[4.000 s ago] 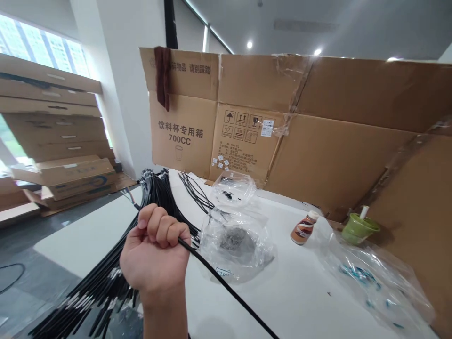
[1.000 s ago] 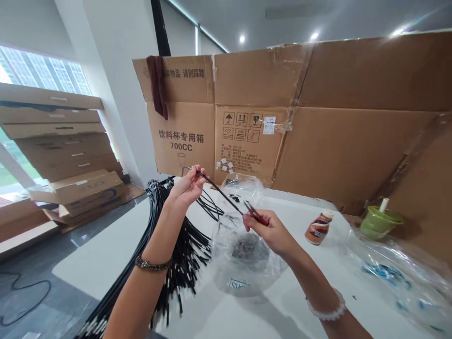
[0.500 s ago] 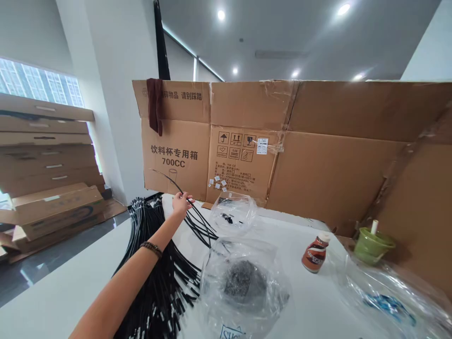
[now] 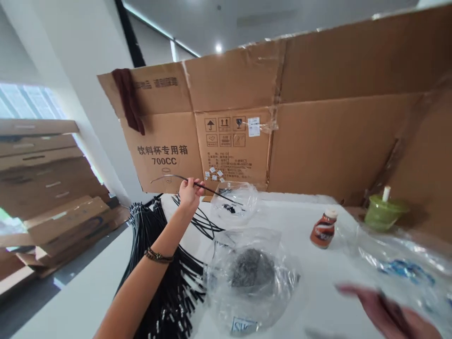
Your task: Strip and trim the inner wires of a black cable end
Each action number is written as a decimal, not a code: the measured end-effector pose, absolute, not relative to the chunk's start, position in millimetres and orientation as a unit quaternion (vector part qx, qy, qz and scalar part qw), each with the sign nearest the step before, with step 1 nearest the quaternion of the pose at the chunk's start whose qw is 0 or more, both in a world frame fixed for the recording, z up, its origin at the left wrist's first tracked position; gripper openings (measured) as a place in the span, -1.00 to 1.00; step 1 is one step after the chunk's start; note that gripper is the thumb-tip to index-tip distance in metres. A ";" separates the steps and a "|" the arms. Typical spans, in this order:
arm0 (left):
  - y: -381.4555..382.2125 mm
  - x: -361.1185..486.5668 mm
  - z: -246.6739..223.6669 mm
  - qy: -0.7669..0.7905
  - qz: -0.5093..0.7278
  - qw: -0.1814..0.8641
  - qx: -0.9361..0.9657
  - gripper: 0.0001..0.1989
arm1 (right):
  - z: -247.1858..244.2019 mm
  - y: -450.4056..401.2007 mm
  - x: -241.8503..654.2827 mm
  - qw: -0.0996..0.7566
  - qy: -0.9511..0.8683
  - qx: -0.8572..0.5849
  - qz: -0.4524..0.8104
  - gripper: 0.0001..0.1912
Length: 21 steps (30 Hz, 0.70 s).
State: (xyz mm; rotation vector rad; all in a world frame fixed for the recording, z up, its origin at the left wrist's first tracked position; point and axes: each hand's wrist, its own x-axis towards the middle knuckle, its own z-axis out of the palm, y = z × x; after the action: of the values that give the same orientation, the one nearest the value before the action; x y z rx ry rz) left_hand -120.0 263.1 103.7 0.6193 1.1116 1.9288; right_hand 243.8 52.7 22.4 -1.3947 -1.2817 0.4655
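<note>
My left hand (image 4: 191, 192) is closed on a thin black cable (image 4: 219, 194). One end of the cable curves left in front of the cardboard, and the other slants down to the right over a small clear bag (image 4: 236, 207) with black bits inside. Below that hand, several loose black cables (image 4: 201, 221) lie on the white table. Under my left forearm spreads a thick bundle of black cables (image 4: 144, 245) with light-coloured ends. My right hand (image 4: 388, 308), smeared by motion, is over the table at the lower right; its fingers cannot be made out clearly.
A large clear bag (image 4: 252, 278) holding a dark grey mass sits at the table's middle. To its right stand a bottle with a red-brown label (image 4: 323, 230) and a green pot (image 4: 383, 214). Cardboard panels (image 4: 233, 94) wall the back; boxes (image 4: 45, 169) are stacked left.
My left hand has lifted the black cable away from the loose ones, raising it slightly. My right hand has come into view at the lower right. The camera view has tilted.
</note>
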 end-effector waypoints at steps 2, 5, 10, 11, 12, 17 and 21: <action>246.0 -102.7 123.5 0.417 0.765 0.398 0.288 -0.89 | 50.8 66.3 220.4 0.548 -0.565 -0.563 0.253 -0.59; 220.5 -83.5 145.4 0.388 0.765 0.398 0.326 -0.90 | 95.1 119.9 189.7 0.546 -0.585 -0.457 0.389 -0.46; 195.7 -77.9 160.6 0.350 0.773 0.399 0.347 -0.90 | 107.7 186.4 158.7 0.331 -0.584 -0.284 0.684 -0.45; 193.2 -78.8 161.5 0.345 0.775 0.397 0.351 -0.91 | 104.5 188.4 154.9 0.300 -0.583 -0.264 0.707 -0.45; 191.1 -79.8 162.1 0.339 0.778 0.394 0.353 -0.91 | 101.5 187.4 152.0 0.276 -0.586 -0.249 0.720 -0.44; 183.6 -83.7 163.0 0.320 0.791 0.375 0.362 -0.91 | 100.3 168.5 146.0 0.281 -0.645 -0.236 0.670 -0.49; 181.4 -84.5 162.3 0.308 0.799 0.370 0.360 -0.92 | 104.7 162.0 141.1 0.318 -0.670 -0.266 0.615 -0.55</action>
State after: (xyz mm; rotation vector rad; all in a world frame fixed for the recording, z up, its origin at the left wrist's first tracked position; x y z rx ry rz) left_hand -84.5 181.4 162.3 0.9225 0.7900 2.0502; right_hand 141.1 162.0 104.7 -0.6999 -1.7639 1.6186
